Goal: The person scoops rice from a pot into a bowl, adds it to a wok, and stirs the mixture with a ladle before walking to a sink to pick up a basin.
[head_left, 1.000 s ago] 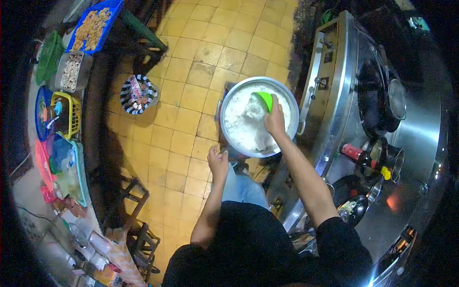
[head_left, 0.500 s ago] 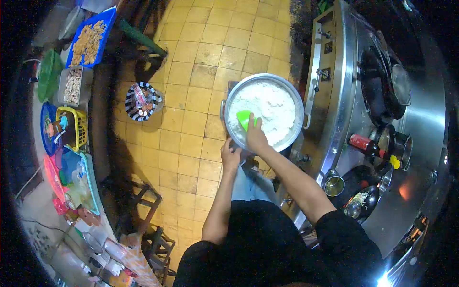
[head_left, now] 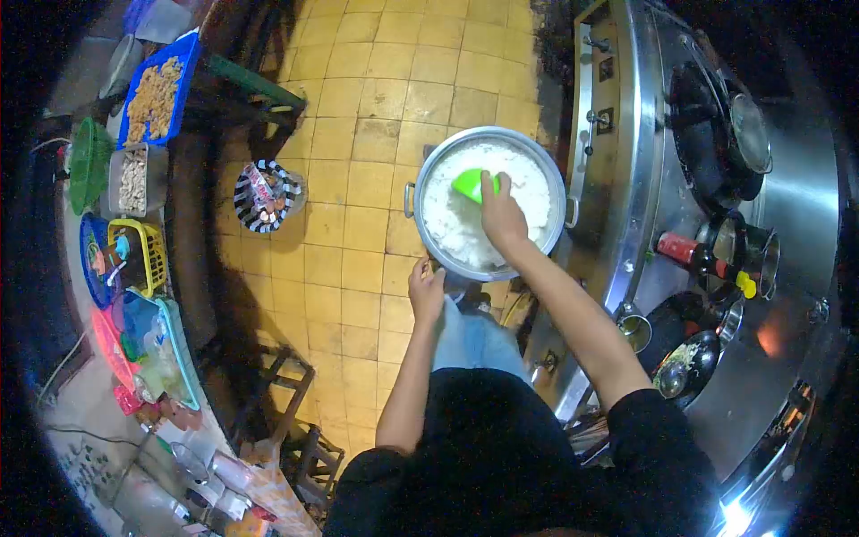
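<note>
Gripping the green scoop (head_left: 467,183) in the closed right hand (head_left: 504,219), extending toward upper left from the fingers, over white contents (head_left: 530,192) inside the pot (head_left: 557,179), upper centre of frame. Farther from the scoop with the half-curled left hand (head_left: 426,291), just beside the rim at lower left; cannot tell if holding anything.

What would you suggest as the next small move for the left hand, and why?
I would probably move the left hand up to the pot's left handle to steady it: the right hand has the green scoop in the white food, while neither hand grips a handle.
</note>
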Tool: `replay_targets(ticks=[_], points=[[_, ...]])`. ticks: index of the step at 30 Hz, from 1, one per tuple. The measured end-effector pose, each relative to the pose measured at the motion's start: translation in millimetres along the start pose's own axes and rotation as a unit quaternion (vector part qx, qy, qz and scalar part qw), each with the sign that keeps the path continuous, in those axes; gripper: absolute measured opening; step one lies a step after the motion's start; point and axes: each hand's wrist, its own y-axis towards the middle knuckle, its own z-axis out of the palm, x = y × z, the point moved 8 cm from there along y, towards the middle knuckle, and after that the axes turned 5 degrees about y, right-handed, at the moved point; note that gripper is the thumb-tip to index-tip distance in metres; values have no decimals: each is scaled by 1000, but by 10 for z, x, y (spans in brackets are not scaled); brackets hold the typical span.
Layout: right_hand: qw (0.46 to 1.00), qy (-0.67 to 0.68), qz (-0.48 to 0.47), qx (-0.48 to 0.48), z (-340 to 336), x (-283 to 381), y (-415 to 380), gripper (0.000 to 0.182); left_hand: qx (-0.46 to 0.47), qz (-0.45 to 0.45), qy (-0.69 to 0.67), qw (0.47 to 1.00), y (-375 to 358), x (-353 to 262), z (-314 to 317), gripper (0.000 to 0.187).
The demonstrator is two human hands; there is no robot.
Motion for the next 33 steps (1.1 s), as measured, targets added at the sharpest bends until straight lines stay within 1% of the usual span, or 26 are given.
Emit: replay_targets(ticks=[1, 2, 3, 4, 5, 6, 7, 9, 10, 11, 13, 14, 15, 17, 18, 19, 21, 23, 24, 25, 26, 28, 29, 31, 32, 33], points=[[999, -10, -14, -29, -27, 6, 66, 50, -6, 0, 42, 999, -63, -144, -29, 43], [999, -9, -16, -28, 5, 16, 118, 50, 21, 11, 21, 1000, 27, 8, 24, 45], [999, 24, 19, -40, 41, -45, 168, 51, 49, 21, -1, 999, 116, 167, 79, 46], [995, 57, 55, -53, 123, -142, 196, 52, 53, 13, -4, 999, 69, 34, 89, 48], [995, 58, 53, -55, 279, -167, 178, 52, 57, 5, -8, 998, 12, -100, 109, 49], [996, 59, -3, -71, 520, -168, 121, 54, 15, 19, -31, 999, -71, -212, 65, 51], [993, 60, -59, -88, 528, -13, 47, 56, 17, 21, -32, 999, -40, -151, 80, 51], [997, 27, -66, 40, 704, 195, -210, 61, 42, -13, -111, 993, 65, 121, 169, 51], [997, 17, -68, 36, 788, 195, -291, 63, 49, 13, -130, 990, 90, 124, 160, 52], [997, 18, -66, 39, 846, 156, -383, 63, 49, 9, -128, 990, 57, 189, 150, 52], [993, -14, -92, 73, 875, 164, -495, 67, 58, -77, -179, 979, -69, -42, 92, 53], [993, 19, -40, 113, 892, 76, -533, 68, 109, -85, -169, 976, -55, -7, 130, 54], [993, 18, -40, 111, 929, 1, -532, 68, 110, -84, -170, 976, -40, 101, 159, 54], [988, 104, 48, 105, 1065, -319, -520, 68, 111, -78, -203, 970, 3, 283, 211, 54], [982, 157, 54, 94, 995, -373, -470, 68, 112, -76, -204, 969, 7, 272, 217, 54], [982, 156, 55, 92, 965, -495, -432, 68, 111, -75, -185, 974, 11, 265, 208, 55], [958, 258, 45, 113, 935, -700, -385, 67, 113, -74, -163, 977, -16, 234, 211, 55], [947, 283, 65, 141, 661, -700, -317, 67, 44, -24, -146, 988, -52, 107, 104, 33], [967, 244, 27, 66, 438, -691, -269, 67, 43, -27, -145, 988, -48, 151, 84, 33], [979, 202, -12, -9, 209, -619, -259, 67, 58, -28, -125, 990, -18, 194, 90, 43], [979, 202, -12, -7, 122, -564, -271, 67, 73, -29, -106, 991, 10, 230, 111, 57], [993, 101, 17, -58, -103, -463, -307, 68, 63, -35, -104, 992, -55, 63, 107, 56], [993, 102, 18, -57, -64, -424, -326, 68, 53, -41, -102, 992, -110, -49, 99, 54], [999, -10, 42, 5, 186, -391, -359, 68, 54, -48, -104, 992, -167, -165, 156, 53], [1000, -24, 20, -2, 264, -324, -389, 69, 54, -53, -107, 991, -176, -207, 172, 53], [999, -23, 22, -2, 261, -230, -426, 69, 55, -52, -105, 992, -177, -186, 178, 53]])
